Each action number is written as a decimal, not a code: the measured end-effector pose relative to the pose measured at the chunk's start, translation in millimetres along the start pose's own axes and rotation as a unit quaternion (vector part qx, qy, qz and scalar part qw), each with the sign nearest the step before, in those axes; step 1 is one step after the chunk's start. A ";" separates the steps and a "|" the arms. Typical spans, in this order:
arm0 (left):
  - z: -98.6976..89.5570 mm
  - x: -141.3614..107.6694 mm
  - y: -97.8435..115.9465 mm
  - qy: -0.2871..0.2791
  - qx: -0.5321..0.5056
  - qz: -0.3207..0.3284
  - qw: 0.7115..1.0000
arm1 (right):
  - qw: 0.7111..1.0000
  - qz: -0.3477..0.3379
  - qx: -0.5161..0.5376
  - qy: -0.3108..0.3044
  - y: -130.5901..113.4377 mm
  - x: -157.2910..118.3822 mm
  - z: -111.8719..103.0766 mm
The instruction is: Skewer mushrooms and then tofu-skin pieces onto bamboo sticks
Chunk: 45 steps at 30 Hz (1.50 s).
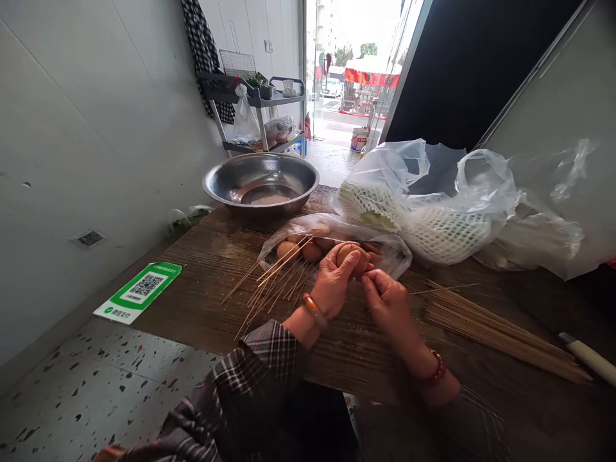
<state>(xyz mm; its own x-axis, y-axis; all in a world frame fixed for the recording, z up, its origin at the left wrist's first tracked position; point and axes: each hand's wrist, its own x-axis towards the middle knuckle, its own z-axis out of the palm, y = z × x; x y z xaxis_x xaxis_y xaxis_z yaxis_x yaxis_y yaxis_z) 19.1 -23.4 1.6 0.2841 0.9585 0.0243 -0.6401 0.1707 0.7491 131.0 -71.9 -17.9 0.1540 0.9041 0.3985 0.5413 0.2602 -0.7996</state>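
My left hand is closed around a brown potato, holding it above the table. My right hand is closed in a pinch at the potato's lower right side; what lies between its fingertips is hidden. Just behind, a clear plastic bag lies open with several potatoes inside. Thin wooden skewers fan out in front of the bag, their far ends reaching the potatoes. Right of my right hand lies a thick bundle of loose skewers.
A wide steel basin stands at the back left of the wooden table. Plastic bags holding foam-netted produce fill the back right. A green QR-code card lies at the left edge, and a pale-handled tool at the far right.
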 end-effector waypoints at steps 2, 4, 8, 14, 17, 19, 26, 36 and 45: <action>0.2 0.0 0.6 0.005 0.004 -0.003 1.000 | 1.000 0.001 0.009 -0.007 0.5 2.4 -1.4; -1.7 1.8 3.0 0.004 0.004 -0.013 1.000 | 1.000 0.008 0.024 -0.018 0.8 4.3 -1.7; -11.6 10.8 11.7 0.016 -0.008 -0.008 1.000 | 0.996 0.019 0.055 -0.062 1.1 4.4 1.4; -22.5 21.8 20.1 0.044 -0.007 0.022 0.999 | 0.996 -0.002 0.032 -0.081 1.3 0.1 6.3; -21.3 21.7 17.5 0.036 0.004 0.027 0.999 | 0.998 -0.017 0.019 -0.063 2.6 -2.3 7.9; -19.3 20.6 14.2 0.033 0.005 0.037 0.999 | 0.998 -0.019 0.015 -0.049 4.2 -3.7 9.4; -11.6 12.4 -0.2 0.014 0.043 0.008 0.999 | 0.999 -0.015 0.022 -0.023 7.2 0.1 9.9; -15.3 18.3 13.3 -0.002 -0.037 -0.113 0.993 | 0.990 0.049 0.132 -0.027 10.2 7.3 8.1; -10.0 21.8 12.7 -0.042 0.008 -0.110 0.993 | 0.998 0.003 0.059 -0.027 13.1 13.8 4.3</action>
<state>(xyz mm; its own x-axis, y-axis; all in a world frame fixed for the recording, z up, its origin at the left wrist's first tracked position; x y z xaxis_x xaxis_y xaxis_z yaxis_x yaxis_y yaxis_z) 10.0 1.9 5.0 0.4740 0.8763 -0.0863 -0.5453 0.3691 0.7526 136.7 -54.5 -24.8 0.1099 0.9219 0.3714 0.4396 0.2901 -0.8500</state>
